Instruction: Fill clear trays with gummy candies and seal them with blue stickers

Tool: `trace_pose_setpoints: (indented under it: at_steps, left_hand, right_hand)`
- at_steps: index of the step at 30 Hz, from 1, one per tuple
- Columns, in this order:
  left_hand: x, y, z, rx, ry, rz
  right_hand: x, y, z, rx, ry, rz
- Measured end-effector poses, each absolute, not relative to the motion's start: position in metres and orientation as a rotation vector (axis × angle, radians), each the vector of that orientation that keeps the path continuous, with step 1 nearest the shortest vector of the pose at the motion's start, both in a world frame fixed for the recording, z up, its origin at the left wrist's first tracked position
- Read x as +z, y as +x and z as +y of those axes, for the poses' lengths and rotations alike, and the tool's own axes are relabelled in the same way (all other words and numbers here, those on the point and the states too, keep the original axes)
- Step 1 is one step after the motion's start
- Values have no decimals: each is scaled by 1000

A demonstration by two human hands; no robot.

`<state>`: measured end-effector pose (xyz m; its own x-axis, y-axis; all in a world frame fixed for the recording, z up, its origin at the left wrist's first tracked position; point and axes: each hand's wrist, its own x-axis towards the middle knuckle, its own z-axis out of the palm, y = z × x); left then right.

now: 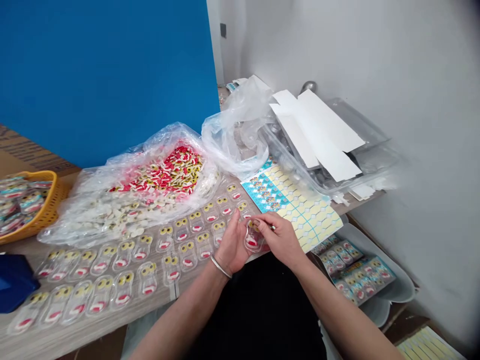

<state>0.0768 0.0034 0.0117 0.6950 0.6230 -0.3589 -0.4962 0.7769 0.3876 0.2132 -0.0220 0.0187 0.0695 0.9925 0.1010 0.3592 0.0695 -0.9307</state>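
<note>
Just over the table's front edge, my left hand point(233, 244) cradles a small clear plastic blister pack point(253, 242) with a red-and-white lips-shaped piece inside. My right hand point(282, 239) closes thumb and fingers on the top of the same pack, hiding part of it. Rows of similar packs point(99, 295), each with two yellow ring-shaped pieces and a red-and-white piece, lie to my left. By my right hand is a sheet of blue and yellow labels point(311, 212), partly peeled.
An open plastic bag point(168, 175) of loose red, white and yellow pieces lies behind the rows. A yellow basket point(56, 195) holds packs at left, near a dark blue object point(17, 282). White card strips point(318, 132) top a clear bin; a grey tub point(397, 280) sits lower right.
</note>
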Motion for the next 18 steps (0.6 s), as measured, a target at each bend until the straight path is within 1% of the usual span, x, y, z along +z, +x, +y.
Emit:
trace_pose_setpoints:
  at_steps: [3, 5, 7, 10, 14, 18]
  left_hand:
    - [13, 70, 2, 644, 353, 559]
    - [12, 67, 0, 638, 443, 599]
    - [12, 65, -2, 630, 514, 605]
    - [12, 63, -3, 651, 559, 583]
    - [9, 59, -7, 692, 561, 622]
    - [-2, 56, -22, 600, 569, 744]
  right_hand:
    - [8, 208, -18, 649, -1508, -1596]
    - [4, 207, -16, 598, -1515, -1631]
    - [3, 207, -14, 623, -1498, -1611]
    - [7, 209, -14, 771, -1481, -1509]
    - [9, 212, -25, 1073, -1443, -1416]
    - [-5, 211, -41, 1269, -1385, -1284]
